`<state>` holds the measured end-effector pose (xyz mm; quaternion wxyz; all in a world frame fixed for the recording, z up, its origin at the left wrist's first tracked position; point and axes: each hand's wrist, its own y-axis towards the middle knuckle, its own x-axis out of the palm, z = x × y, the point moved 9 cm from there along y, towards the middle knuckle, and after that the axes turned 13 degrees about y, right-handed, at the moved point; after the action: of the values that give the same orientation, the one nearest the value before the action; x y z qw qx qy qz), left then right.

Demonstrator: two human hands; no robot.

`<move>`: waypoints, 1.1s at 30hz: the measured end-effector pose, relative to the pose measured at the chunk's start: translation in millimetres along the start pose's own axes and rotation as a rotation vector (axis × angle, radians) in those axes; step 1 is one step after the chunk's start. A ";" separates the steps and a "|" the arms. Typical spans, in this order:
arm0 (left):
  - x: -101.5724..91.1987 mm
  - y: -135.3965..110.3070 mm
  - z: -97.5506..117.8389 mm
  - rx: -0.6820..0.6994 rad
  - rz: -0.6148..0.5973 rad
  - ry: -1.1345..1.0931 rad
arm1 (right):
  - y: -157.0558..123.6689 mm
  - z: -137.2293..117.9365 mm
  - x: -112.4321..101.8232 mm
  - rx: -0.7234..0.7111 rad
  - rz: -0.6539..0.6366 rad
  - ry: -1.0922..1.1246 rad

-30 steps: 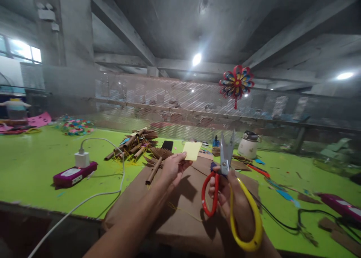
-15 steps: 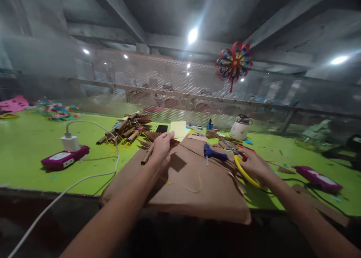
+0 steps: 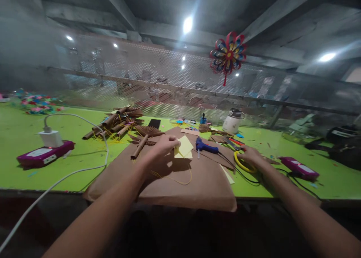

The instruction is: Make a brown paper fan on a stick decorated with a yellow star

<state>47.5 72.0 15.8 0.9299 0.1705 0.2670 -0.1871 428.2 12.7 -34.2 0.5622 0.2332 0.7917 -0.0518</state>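
While stretched out over a big green table (image 3: 262,182), well apart from each other, with the fingers of the left hand (image 3: 165,145) near the middle and the fingers of the right hand (image 3: 252,157) farther to the right. Next in size, below the left fingers, a wide brown pad (image 3: 203,182). Past the left fingers and off to the left, a messy heap of brown paper rolls (image 3: 115,124). Just left of the left fingers, one more brown roll (image 3: 139,147), with a folded paper fan (image 3: 148,130) at its far end.

Beyond the right fingers, a white bottle (image 3: 231,123) with a dark lid. Right at the right fingers, scissors (image 3: 237,162) with one yellow handle and one red. Right fingers bent and at the red handle; holding tight or only touching, impossible to tell.

To the right of the right fingers, a purple box (image 3: 299,168). Between the two sets of fingers, a blue glue gun (image 3: 208,146). Past the left fingers, a black phone (image 3: 154,123). At the tips of the left fingers, pinched by one corner, yellow paper (image 3: 185,146) in two layers. Smallest, on the near side of the left fingers, a thin yellow string (image 3: 180,182).
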 end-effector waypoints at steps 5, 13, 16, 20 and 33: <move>4.2 -1.3 6.7 0.076 -0.065 0.019 | 14.5 -12.0 -6.8 -0.077 -0.036 -0.010; 25.1 -5.7 13.8 0.211 -0.240 -0.102 | -65.6 -179.4 -5.0 -0.457 -0.305 0.888; 28.7 -8.7 18.8 0.248 -0.273 -0.071 | -90.1 -213.6 23.8 -0.333 -0.429 1.203; 30.9 -12.6 27.5 0.284 -0.302 -0.001 | -98.0 -208.5 40.2 -0.226 -0.417 1.457; 47.9 -29.2 47.0 0.337 -0.403 -0.007 | -114.4 -175.8 29.3 -0.019 -0.135 1.849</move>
<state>92.8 14.7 20.2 0.8333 0.2656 0.2573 -0.4108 219.5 -19.0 -17.9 -0.2952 0.1307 0.9376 0.1289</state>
